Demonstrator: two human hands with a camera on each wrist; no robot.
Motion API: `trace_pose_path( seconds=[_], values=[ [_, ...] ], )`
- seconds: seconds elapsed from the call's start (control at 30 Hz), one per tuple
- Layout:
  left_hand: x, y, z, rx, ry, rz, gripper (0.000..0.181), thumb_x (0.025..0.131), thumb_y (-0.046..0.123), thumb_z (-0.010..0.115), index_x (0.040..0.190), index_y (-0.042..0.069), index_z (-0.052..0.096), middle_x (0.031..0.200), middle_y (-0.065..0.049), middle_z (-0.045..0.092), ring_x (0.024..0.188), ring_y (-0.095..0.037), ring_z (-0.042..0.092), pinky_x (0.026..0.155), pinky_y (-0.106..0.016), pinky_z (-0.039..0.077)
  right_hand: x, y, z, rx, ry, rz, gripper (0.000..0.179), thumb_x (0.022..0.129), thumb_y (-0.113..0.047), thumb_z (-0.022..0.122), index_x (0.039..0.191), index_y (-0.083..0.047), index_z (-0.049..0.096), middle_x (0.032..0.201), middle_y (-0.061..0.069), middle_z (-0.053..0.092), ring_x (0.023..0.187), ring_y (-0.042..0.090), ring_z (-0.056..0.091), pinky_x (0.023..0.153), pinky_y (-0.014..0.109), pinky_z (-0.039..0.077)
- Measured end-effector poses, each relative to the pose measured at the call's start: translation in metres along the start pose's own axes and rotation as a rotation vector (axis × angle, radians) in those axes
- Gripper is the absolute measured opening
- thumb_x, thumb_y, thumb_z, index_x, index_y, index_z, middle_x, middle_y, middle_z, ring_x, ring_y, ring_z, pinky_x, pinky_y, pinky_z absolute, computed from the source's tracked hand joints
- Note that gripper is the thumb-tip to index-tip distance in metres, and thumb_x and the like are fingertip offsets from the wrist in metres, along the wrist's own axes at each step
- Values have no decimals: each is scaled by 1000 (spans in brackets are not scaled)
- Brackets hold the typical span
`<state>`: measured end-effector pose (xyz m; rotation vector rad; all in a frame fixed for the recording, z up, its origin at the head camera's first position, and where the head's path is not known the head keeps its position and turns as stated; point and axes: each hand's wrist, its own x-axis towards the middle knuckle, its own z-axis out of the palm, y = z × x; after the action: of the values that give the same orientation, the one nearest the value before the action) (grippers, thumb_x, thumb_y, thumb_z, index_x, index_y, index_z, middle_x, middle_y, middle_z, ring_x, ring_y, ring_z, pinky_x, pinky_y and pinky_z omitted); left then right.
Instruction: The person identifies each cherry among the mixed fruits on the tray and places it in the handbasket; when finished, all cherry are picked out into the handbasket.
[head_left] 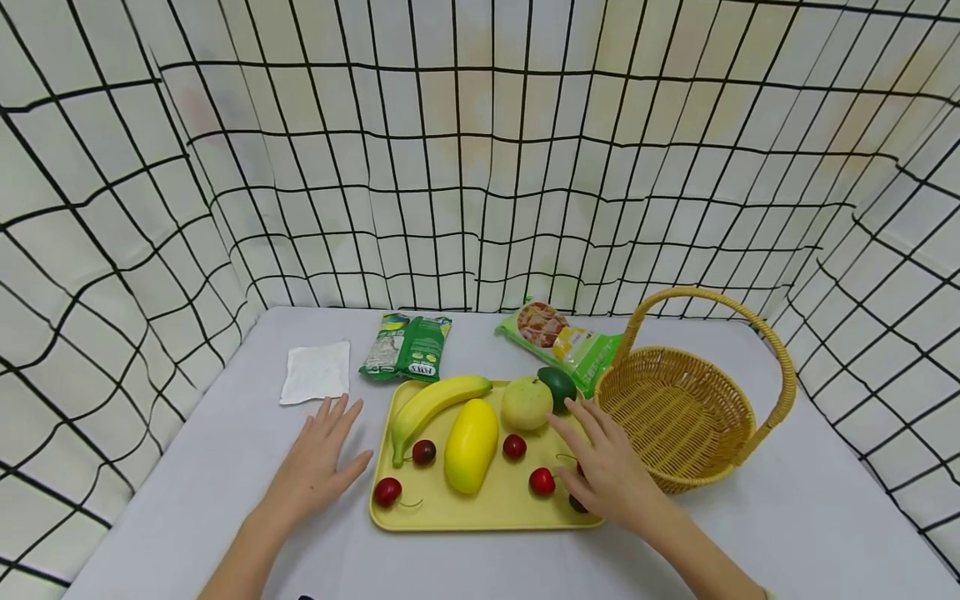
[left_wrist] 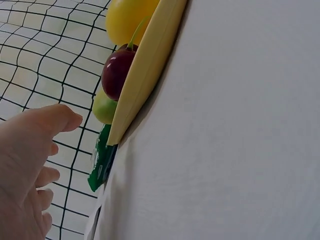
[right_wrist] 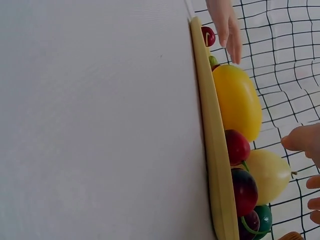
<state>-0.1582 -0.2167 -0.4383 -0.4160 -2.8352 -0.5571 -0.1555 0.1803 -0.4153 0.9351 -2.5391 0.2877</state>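
Note:
A yellow tray (head_left: pixel 487 515) carries a banana (head_left: pixel 433 407), a yellow mango (head_left: pixel 471 447), a round pale-green pear (head_left: pixel 527 404), a dark green avocado (head_left: pixel 557 387) and several dark red cherries (head_left: pixel 387 492). Left of the tray, my left hand (head_left: pixel 317 467) is held with fingers spread and nothing in its grasp. My right hand (head_left: pixel 611 467) hovers over the tray's right edge, fingers extended and apart, partly covering a dark cherry (head_left: pixel 577 503). In the right wrist view its thumb (right_wrist: pixel 300 138) stays apart from the pear (right_wrist: pixel 267 175).
A wicker basket (head_left: pixel 675 417) with a tall handle stands right of the tray. Behind the tray lie a green snack packet (head_left: pixel 408 346) and a green-white food bag (head_left: pixel 562 342). A white square tissue (head_left: pixel 315 372) lies at left. Black netting (head_left: pixel 480 196) surrounds the table.

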Motion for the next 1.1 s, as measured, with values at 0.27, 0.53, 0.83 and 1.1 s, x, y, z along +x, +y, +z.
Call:
trace_pose_path(
  seconds=[0.27,0.53,0.83,1.1],
  values=[
    [-1,-1,8,-16,-41,-24,64,87,36,59,138,4,38,142,-23,32,133,-42,17,104,-61,13,0,-1,8,16,-6,-56,66,78,-28,70,136,-12,42,133,18,43,120,36,40,96,53,36],
    [0,-3,11,-103,-95,-72,63,88,33,60,139,4,36,142,-22,32,133,-42,19,106,-57,14,0,-3,17,36,-4,-104,62,78,-28,68,133,-11,46,129,16,47,117,33,44,93,49,40],
    [0,-5,15,-183,-137,-93,65,89,39,57,141,8,33,144,-17,31,135,-39,16,106,-56,14,-2,-6,24,78,-37,-126,58,79,-28,67,131,-10,48,129,14,48,117,30,44,96,46,39],
    [-1,-8,23,-245,-138,-58,58,91,33,56,140,10,36,142,-14,36,134,-36,20,107,-54,15,-7,-9,28,71,-113,-82,56,82,-30,64,133,-15,47,125,8,51,119,26,42,99,44,35]
  ],
)
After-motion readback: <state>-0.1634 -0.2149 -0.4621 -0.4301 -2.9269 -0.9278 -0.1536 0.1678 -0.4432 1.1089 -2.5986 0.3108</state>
